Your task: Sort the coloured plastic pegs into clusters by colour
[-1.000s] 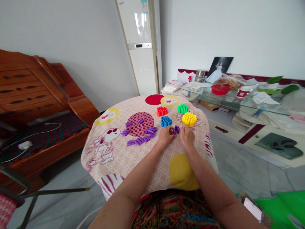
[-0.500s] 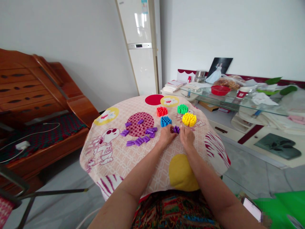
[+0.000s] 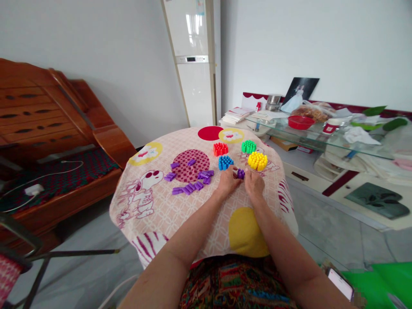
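On the pink tablecloth [image 3: 177, 206], at the middle of my clock, a small bundle of purple pieces [image 3: 240, 174] is standing upright. Toward eight o'clock of it, the left hand [image 3: 228, 181] is curving its fingers around the near side, and toward four o'clock the right hand [image 3: 255, 184] is keeping bent fingers just beside the other side; some fingertips are hidden, so I cannot tell whether either hand is really gripping. Compared with one second ago, the purple tops are appearing closer together, which in my judgement means that this bundle is becoming more compact. The loose purple pieces [image 3: 198, 185], toward nine o'clock, are lying as before. Farther around, the blue bundle [image 3: 225, 162] is standing at ten o'clock, the red bundle [image 3: 220, 149] between ten and eleven, the green bundle [image 3: 249, 146] between twelve and one, and the yellow bundle [image 3: 257, 161] at two. Well apart, a red bowl [image 3: 301, 123] is resting toward two o'clock, and a wooden bench [image 3: 48, 103] is standing toward ten.
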A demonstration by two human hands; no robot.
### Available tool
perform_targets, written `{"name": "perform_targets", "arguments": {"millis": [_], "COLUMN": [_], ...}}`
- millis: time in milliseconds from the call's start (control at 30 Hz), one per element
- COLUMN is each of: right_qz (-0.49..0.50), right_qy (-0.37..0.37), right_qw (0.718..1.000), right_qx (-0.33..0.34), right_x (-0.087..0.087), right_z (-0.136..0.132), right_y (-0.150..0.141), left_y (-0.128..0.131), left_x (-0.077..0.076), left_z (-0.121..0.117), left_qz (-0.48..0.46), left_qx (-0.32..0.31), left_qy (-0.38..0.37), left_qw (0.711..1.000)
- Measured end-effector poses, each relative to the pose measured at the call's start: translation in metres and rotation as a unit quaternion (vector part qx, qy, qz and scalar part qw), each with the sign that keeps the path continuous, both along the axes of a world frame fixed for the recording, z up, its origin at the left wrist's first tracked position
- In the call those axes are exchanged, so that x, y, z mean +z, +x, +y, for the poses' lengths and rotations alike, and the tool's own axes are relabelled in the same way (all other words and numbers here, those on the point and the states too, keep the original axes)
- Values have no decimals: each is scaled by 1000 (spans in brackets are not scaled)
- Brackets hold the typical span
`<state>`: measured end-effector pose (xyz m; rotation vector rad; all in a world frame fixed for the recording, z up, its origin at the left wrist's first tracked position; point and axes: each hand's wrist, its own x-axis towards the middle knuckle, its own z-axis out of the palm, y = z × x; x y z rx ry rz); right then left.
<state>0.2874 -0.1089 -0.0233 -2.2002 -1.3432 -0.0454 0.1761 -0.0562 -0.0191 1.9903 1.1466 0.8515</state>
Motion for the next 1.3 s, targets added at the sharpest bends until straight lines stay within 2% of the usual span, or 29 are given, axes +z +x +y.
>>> {"name": "perform_targets", "arguments": {"millis": [133,233,300,400,500,667,800,900,1000,1133,1300], "right_qz": [11,15,14,11,11,3,-6,-15,-15,-7,-4], "right_qy": [9,13,19,28,23,14,18,25,26,30,32], "right_qw": [1000,1000,1000,999,1000,1000,1000,1000,1000,1000,999], "right_qx": [-6,-12,-15,-13,-9,-6,-6,4,9,2,0], "right_x": [-1,-2,-2,-3,-3,-4,-4,-4,-3,-2,-2], "right_z": [1,1,1,2,2,2,1,1,0,0,0], "right_y": [1,0,-1,0,1,1,1,1,1,1,1], "left_y": [-23,-56,-79,-102,-110,-97,-70,-47,-32,-24,-20], "left_x": [10,23,30,34,31,29,23,13,5,1,2], "left_z": [7,13,16,20,24,24,14,8,5,7,11], "left_qz": [28,92,159,247,262,140,58,56,65,54,21], "left_qx": [21,102,157,148,136,139,58,10,-6,-17,3], "left_qy": [36,115,132,99,94,102,21,12,21,5,-40], "left_qw": [999,984,966,952,951,975,996,998,998,998,999]}}
